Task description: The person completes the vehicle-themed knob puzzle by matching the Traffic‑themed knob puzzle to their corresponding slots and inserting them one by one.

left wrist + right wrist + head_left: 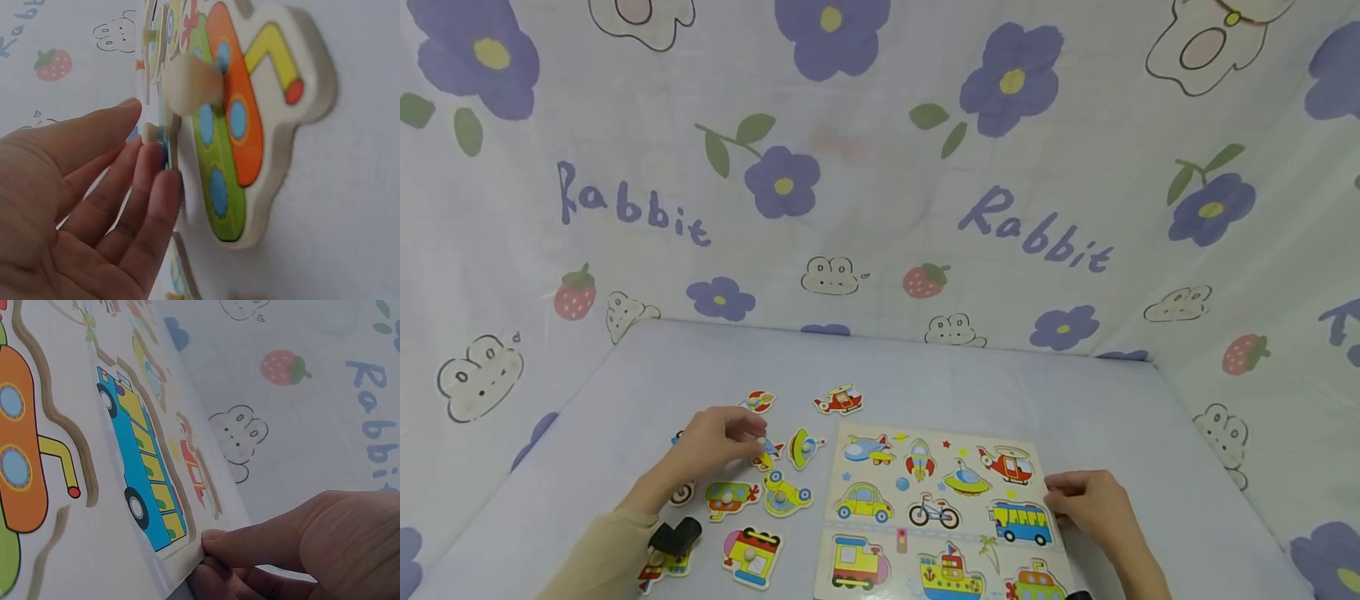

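A wooden puzzle board printed with vehicles lies right of centre in the head view. My right hand holds its right edge, thumb on top beside the bus picture and fingers curled beneath. Over the loose pieces on the left is my left hand, right at the airplane piece. In the left wrist view its thumb and fingers are spread around a small wooden knob, with a gap showing. The submarine piece stands large in front of that hand.
Around the left hand lie a UFO piece, car piece, train piece and rocket piece. A helicopter piece lies beyond the board. Patterned cloth rises behind the table.
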A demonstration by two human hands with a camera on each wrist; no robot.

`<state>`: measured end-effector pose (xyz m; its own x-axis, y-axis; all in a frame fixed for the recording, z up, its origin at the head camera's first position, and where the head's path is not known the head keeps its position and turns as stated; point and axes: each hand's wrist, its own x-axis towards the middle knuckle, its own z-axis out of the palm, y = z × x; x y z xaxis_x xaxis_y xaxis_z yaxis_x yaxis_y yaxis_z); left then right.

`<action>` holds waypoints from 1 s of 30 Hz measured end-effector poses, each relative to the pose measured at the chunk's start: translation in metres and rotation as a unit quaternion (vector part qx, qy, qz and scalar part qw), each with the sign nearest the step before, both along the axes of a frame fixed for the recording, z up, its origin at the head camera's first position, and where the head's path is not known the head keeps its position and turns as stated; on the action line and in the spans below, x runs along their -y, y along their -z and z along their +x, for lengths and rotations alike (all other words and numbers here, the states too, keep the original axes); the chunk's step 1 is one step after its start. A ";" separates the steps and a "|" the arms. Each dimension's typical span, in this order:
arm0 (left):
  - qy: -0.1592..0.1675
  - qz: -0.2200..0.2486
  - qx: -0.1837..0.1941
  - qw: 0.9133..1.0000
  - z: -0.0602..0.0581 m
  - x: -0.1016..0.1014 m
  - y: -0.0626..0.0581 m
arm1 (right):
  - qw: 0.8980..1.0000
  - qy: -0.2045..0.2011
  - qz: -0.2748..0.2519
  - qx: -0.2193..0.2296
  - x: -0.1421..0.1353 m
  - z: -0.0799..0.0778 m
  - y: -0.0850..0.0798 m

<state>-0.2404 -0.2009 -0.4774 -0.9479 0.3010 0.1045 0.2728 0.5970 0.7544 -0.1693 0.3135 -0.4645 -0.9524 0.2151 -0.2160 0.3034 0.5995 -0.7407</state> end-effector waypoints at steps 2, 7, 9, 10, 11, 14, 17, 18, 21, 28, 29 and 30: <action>-0.001 0.005 0.004 1.000 -0.003 0.001 0.002 | 1.000 0.003 -0.003 0.003 0.000 0.000 0.000; -0.025 0.034 0.030 0.999 -0.006 0.003 0.005 | 1.000 0.009 -0.001 0.005 0.001 0.000 0.002; -0.032 0.044 0.034 0.998 -0.006 0.003 0.004 | 1.000 0.010 0.002 0.001 0.001 0.000 0.002; -0.032 0.048 0.034 0.998 -0.006 0.003 0.004 | 1.000 0.008 0.003 -0.002 0.001 0.000 0.002; -0.035 0.049 0.035 0.998 -0.007 0.003 0.004 | 1.000 0.008 0.002 -0.003 0.001 0.000 0.002; -0.039 0.043 0.036 0.998 -0.007 0.002 0.004 | 1.000 0.008 0.002 -0.006 0.000 0.000 0.001; -0.043 0.029 0.034 0.998 -0.009 0.001 0.006 | 1.000 0.006 0.005 -0.008 -0.001 0.000 0.002; -0.044 0.024 0.031 0.998 -0.009 0.001 0.006 | 1.000 0.006 0.005 -0.008 -0.001 0.000 0.002; -0.046 0.014 0.021 0.999 -0.010 0.000 0.007 | 1.000 0.008 0.008 -0.006 -0.001 0.000 0.002; -0.052 0.009 0.005 0.999 -0.008 0.001 0.006 | 1.000 0.008 0.015 -0.002 0.001 -0.003 0.005; -0.051 0.008 0.004 0.999 -0.008 0.000 0.006 | 1.000 0.009 0.016 -0.001 0.000 -0.004 0.006; -0.051 0.006 0.003 0.999 -0.008 0.000 0.006 | 1.000 0.008 0.018 -0.001 0.000 -0.004 0.007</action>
<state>-0.2486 -0.2012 -0.4837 -0.9743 0.2011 0.1017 0.2060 0.6120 0.7636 -0.1733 0.3133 -0.4711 -0.9491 0.2384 -0.2060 0.3120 0.6204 -0.7195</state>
